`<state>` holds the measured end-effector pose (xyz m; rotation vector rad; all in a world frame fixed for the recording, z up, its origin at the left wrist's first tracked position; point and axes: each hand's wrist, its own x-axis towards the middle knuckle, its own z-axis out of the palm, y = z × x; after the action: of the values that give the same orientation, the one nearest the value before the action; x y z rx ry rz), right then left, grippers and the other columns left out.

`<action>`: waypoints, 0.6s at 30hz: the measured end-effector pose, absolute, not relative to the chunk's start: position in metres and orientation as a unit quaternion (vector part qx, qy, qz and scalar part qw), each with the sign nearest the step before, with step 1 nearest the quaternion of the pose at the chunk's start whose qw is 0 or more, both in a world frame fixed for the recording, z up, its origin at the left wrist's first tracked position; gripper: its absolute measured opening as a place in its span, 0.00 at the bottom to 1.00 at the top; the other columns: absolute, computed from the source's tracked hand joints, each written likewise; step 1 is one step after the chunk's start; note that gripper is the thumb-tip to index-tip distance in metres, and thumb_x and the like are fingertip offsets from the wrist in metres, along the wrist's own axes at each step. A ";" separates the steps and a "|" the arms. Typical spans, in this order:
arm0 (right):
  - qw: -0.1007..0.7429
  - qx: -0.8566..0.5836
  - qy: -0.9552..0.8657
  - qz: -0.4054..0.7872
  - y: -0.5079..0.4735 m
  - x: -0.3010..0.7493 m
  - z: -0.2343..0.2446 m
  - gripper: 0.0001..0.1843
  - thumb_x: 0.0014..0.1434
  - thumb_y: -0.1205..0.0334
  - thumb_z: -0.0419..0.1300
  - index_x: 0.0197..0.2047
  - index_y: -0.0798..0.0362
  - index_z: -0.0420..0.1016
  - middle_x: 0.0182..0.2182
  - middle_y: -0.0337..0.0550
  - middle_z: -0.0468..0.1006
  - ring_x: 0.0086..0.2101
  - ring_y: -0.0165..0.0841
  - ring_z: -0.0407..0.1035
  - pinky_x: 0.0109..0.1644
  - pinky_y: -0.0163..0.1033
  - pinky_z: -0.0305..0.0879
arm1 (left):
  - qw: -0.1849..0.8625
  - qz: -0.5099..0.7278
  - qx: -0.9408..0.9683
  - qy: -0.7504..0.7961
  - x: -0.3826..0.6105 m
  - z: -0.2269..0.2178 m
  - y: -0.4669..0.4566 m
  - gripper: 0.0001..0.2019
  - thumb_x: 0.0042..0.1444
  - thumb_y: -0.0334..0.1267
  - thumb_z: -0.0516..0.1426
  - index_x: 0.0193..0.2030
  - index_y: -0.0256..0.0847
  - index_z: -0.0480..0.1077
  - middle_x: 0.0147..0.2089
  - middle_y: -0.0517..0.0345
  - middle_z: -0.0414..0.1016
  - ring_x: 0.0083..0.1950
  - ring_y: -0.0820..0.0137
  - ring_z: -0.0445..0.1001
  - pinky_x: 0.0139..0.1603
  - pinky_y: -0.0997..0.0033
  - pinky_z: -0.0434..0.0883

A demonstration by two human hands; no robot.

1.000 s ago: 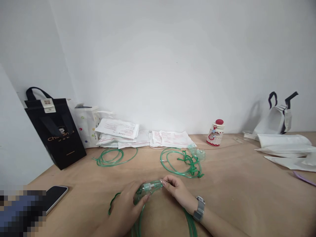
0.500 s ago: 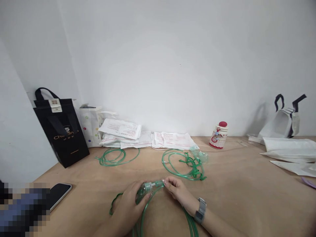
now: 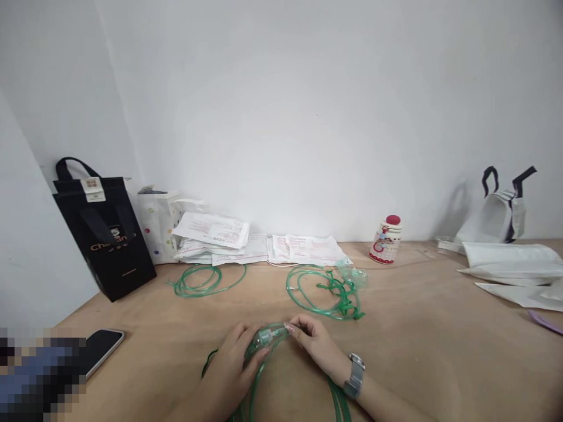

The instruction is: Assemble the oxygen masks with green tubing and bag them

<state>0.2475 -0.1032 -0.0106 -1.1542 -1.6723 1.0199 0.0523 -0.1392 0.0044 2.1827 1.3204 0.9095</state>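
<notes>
At the lower centre of the frame, the left hand point(image 3: 232, 368) has its fingers curled closed around a clear green plastic chamber point(image 3: 258, 344) just above the wooden table point(image 3: 422, 328). The right hand point(image 3: 317, 347), a metal wristwatch point(image 3: 355, 378) at its wrist, pinches the chamber's narrow whitish end between thumb and fingertips. The chamber's long axis runs from lower left to upper right, with the narrow end pointing right. Thin green tubing point(image 3: 338, 400) trails from it to the bottom edge. A dark smartphone point(image 3: 104, 346) lies at lower left. Farther back lie two loose coils of green tubing point(image 3: 325, 293), then printed paper sheets point(image 3: 305, 249) whose text is too small to read. A black paper bag point(image 3: 108, 237) at the wall shows gold lettering beginning "Cha". A red-capped white bottle point(image 3: 386, 239) stands right of centre.
</notes>
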 end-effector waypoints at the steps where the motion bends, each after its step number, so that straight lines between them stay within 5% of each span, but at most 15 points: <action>1: 0.420 -0.461 -0.673 0.397 -0.105 0.247 -0.009 0.16 0.51 0.50 0.54 0.25 0.55 0.67 0.21 0.36 0.65 0.26 0.30 0.59 0.30 0.34 0.55 | 0.215 0.328 0.788 0.475 0.052 0.004 -0.139 0.14 0.55 0.41 0.49 0.48 0.44 0.65 0.44 0.51 0.69 0.46 0.62 0.67 0.47 0.62 0.65; 9: 0.409 -0.469 -0.725 0.294 -0.116 0.247 -0.008 0.10 0.55 0.60 0.49 0.26 0.53 0.66 0.25 0.39 0.69 0.30 0.34 0.62 0.35 0.37 0.57 | 0.168 0.286 0.791 0.515 0.057 -0.006 -0.144 0.14 0.55 0.40 0.47 0.48 0.45 0.64 0.46 0.52 0.69 0.47 0.64 0.68 0.46 0.66 0.66; 18: 0.420 -0.486 -0.699 0.313 -0.111 0.243 -0.013 0.09 0.52 0.62 0.51 0.23 0.53 0.64 0.21 0.37 0.66 0.28 0.33 0.61 0.33 0.36 0.56 | 0.182 0.279 0.777 0.534 0.064 -0.009 -0.146 0.16 0.56 0.38 0.46 0.50 0.43 0.62 0.49 0.52 0.68 0.49 0.64 0.67 0.47 0.66 0.66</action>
<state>0.2429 -0.1112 -0.0127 -1.2191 -1.7526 0.7856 0.0639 -0.1455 -0.0090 2.1935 1.5076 0.7882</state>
